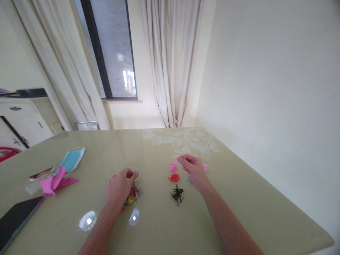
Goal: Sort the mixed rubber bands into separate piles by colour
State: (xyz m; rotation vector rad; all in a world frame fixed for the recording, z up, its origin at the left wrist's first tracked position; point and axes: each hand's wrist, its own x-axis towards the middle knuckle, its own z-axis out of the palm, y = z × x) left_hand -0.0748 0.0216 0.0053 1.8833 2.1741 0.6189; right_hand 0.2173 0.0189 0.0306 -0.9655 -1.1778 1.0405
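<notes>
My left hand (pixel 119 186) is closed in a pinch, with a small dark and blue rubber band (pixel 136 172) at its fingertips. Beneath it lies a mixed pile of coloured rubber bands (pixel 132 199), partly covered by the hand. My right hand (pixel 193 170) pinches thumb and finger together above the table; what is between them is too small to make out. Near it are small piles of pink rubber bands (pixel 173 168), red rubber bands (pixel 174 177) and black rubber bands (pixel 177 194). Light pink bands (pixel 205 167) and blue bands (pixel 190 180) are partly hidden behind the right hand.
On the left of the glossy table (pixel 154 233) lie a blue face mask (pixel 71 160), a pink cloth-like piece (pixel 57 182), a narrow brownish packet (pixel 41 174) and a dark-screened device (pixel 18 217). A wall (pixel 278 106) runs along the right side.
</notes>
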